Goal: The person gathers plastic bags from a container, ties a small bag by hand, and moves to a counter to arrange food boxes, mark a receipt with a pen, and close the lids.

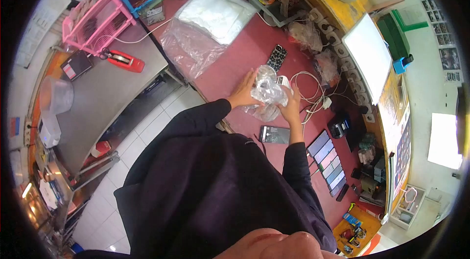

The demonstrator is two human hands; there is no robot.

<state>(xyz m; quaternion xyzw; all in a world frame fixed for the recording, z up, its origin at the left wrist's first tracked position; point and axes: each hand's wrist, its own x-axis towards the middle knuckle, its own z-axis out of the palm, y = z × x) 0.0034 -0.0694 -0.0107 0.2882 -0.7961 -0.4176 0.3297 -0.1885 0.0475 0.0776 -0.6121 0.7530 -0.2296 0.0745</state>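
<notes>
Over the red table [235, 66], a crumpled clear plastic bag [270, 90] with pale contents sits between my two hands. I cannot make out what is inside it. My left hand [246, 91] grips the bag's left side, fingers curled against the plastic. On the opposite side, my right hand [291, 105] is closed on the bag near a small white label [283, 81]. Just beyond the bag lies a phone-shaped thing with a black-and-white pattern [277, 57]. A dark phone with a lit screen [275, 135] rests nearer to me, below the bag.
White cables [313, 93] coil to the right. Several phones in a row [327, 161] lie at the lower right. A stack of white plastic bags [215, 13] covers the far table. A red tape dispenser [125, 61] stands on the grey counter [117, 88], near a pink basket [98, 19].
</notes>
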